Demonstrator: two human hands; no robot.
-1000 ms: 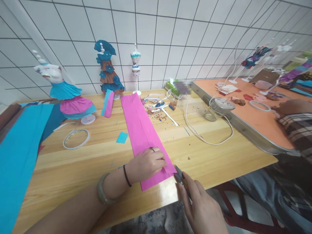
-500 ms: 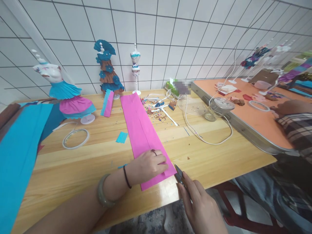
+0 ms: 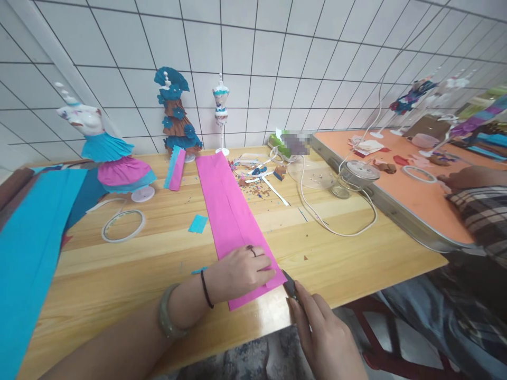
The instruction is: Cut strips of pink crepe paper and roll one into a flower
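A long folded strip of pink crepe paper (image 3: pixel 224 206) lies lengthwise on the wooden table. My left hand (image 3: pixel 245 269) rests on its near end, fingers bent and pressed together on the paper. My right hand (image 3: pixel 322 327) is closed around dark-bladed scissors (image 3: pixel 290 284), whose handles are hidden in my fingers. The blades meet the paper's near right corner. A small blue paper piece (image 3: pixel 198 224) lies left of the strip.
Paper-dressed mannequins (image 3: pixel 127 169) stand along the tiled wall. Left are blue paper (image 3: pixel 39 237) and a tape ring (image 3: pixel 123 226). Paper scraps (image 3: pixel 259 187), a white cord (image 3: pixel 303 195) and a glass jar (image 3: pixel 358 174) lie behind. Another person's sleeve (image 3: pixel 481 203) is at the orange table (image 3: pixel 431 206).
The scissors have shifted slightly left and down at the paper's corner, their blades looking closer together. My left hand and the pink paper stay nearly in place.
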